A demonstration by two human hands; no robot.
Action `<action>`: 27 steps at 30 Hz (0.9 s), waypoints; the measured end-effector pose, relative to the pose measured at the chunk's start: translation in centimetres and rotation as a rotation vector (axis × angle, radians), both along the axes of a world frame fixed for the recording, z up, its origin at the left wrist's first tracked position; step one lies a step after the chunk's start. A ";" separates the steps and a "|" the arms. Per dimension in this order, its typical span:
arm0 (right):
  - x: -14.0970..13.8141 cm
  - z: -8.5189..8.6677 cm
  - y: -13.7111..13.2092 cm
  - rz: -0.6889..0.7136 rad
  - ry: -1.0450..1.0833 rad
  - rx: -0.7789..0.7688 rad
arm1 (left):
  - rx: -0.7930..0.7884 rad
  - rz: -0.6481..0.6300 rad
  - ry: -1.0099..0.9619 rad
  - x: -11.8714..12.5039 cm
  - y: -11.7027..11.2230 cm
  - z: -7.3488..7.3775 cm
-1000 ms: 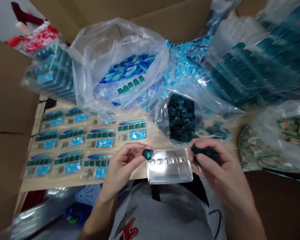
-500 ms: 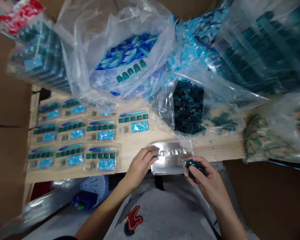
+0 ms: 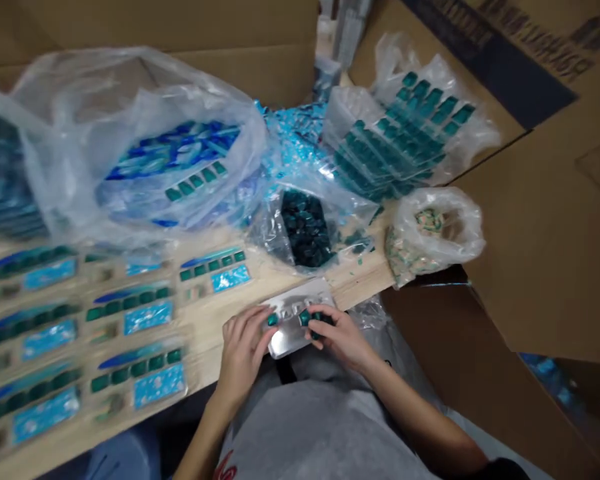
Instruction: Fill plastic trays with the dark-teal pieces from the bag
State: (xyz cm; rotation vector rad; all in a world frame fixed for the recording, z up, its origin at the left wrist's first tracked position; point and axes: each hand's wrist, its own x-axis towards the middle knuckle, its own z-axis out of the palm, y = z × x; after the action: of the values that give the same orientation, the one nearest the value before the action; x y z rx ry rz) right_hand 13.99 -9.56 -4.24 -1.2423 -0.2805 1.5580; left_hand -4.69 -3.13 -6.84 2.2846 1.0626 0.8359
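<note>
My left hand (image 3: 245,340) rests at the left end of a shiny silvery tray (image 3: 289,341), thumb and fingertips closed around a small glossy dark-green square piece (image 3: 273,319). At the tray's right side, my right hand (image 3: 337,333) has its fingers curled around several similar green pieces. One of these, a green piece (image 3: 305,317), shows at the fingertips above the row of slots. Whether it touches the tray I cannot tell. More slots (image 3: 286,312) show between the hands.
Filled clear packs (image 3: 215,270) lie in rows on the wooden table (image 3: 207,320) at left. Behind stand a bag (image 3: 180,93) of blue slivers, a bag (image 3: 305,227) of dark-green pieces and a bag (image 3: 433,233) of pale pieces. Cardboard boxes (image 3: 545,267) border the right.
My view has swung to the right. My right hand has moved left over the tray's slots with green pieces. A green piece now shows clearly at my left fingertips.
</note>
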 end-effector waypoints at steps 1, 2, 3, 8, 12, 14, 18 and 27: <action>-0.2 0.0 0.1 0.024 0.010 0.009 | -0.075 0.025 -0.061 0.0 -0.4 0.5; -0.5 0.1 0.2 0.050 0.025 0.015 | -0.150 0.039 -0.124 -0.1 -0.8 1.1; -0.7 0.1 0.3 0.077 0.037 0.022 | -0.216 0.038 -0.182 0.0 -1.2 1.6; -1.7 1.1 0.2 0.180 -0.047 0.101 | -0.302 -0.044 -0.287 0.7 -2.5 3.5; -1.8 1.4 -0.4 0.237 0.048 0.101 | -0.312 -0.058 -0.294 1.1 -2.5 4.1; -1.6 1.2 -0.6 0.235 0.095 0.103 | -0.339 -0.054 -0.301 1.0 -2.4 4.3; -0.1 0.3 -0.9 0.110 0.010 0.102 | -0.314 0.065 -0.179 0.0 -1.7 4.1; 2.5 -1.6 -2.8 0.095 -0.098 -0.031 | 0.135 -0.058 0.263 1.5 1.1 1.6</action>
State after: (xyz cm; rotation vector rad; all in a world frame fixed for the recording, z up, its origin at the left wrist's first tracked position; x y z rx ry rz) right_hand 16.54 -12.33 -5.85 -1.3486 -0.3849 1.5891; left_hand -3.21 -2.01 -5.28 2.5804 1.0718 0.6120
